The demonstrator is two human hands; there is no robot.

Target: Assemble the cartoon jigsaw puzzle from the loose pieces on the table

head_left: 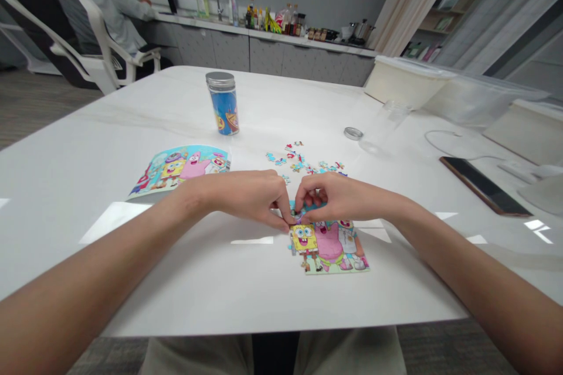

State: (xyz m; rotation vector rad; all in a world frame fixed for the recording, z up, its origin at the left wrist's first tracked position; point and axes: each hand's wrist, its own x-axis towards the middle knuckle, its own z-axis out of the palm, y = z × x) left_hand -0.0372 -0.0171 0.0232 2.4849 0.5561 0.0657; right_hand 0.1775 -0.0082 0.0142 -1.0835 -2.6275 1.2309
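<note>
A partly assembled jigsaw puzzle (329,246) of cartoon figures, one yellow and one pink, lies flat on the white table. At its upper left edge, my left hand (259,196) is closed, thumb and forefinger pinched together low by the pieces. My right hand (323,196) curls over the puzzle's top, its fingertips pressing at the same corner; what they pinch is hidden. Loose puzzle pieces (299,159) lie scattered just beyond my hands. To the left, a curved picture sheet (189,167) shows the same cartoon figures.
A jar (225,105) with a metal lid stands behind the picture sheet. A clear jar (385,126) lies on its side near a loose lid (353,133). At right are a phone (484,184), a cable and storage boxes (407,82). A person (109,12) sits at back left.
</note>
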